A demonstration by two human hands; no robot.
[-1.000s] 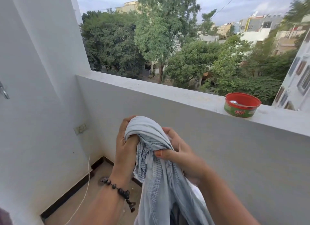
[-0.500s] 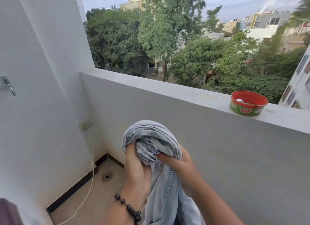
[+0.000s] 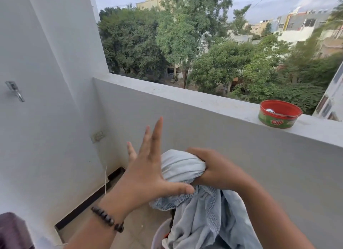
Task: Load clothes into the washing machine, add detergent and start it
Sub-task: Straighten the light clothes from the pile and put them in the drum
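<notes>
A pale blue-grey garment (image 3: 200, 209) hangs bunched in front of me, its lower part trailing down into a pale basket rim (image 3: 160, 235) at the bottom edge. My right hand (image 3: 219, 168) grips the bunched top of the garment from the right. My left hand (image 3: 148, 167), with a dark bead bracelet on the wrist, is spread with straight fingers; its thumb touches the cloth from the left. No washing machine is in view.
A grey balcony parapet (image 3: 204, 100) runs across the view, with a red and green tub (image 3: 279, 113) on its ledge at the right. A white wall (image 3: 37, 119) with a metal hook (image 3: 15, 90) and a socket (image 3: 97, 136) stands left. A thin white cord (image 3: 105, 180) hangs by the corner. Tiled floor lies below.
My left hand has let go of the garment and spread its fingers wide. My right hand has shifted up onto the bunched top. The view has tilted slightly.
</notes>
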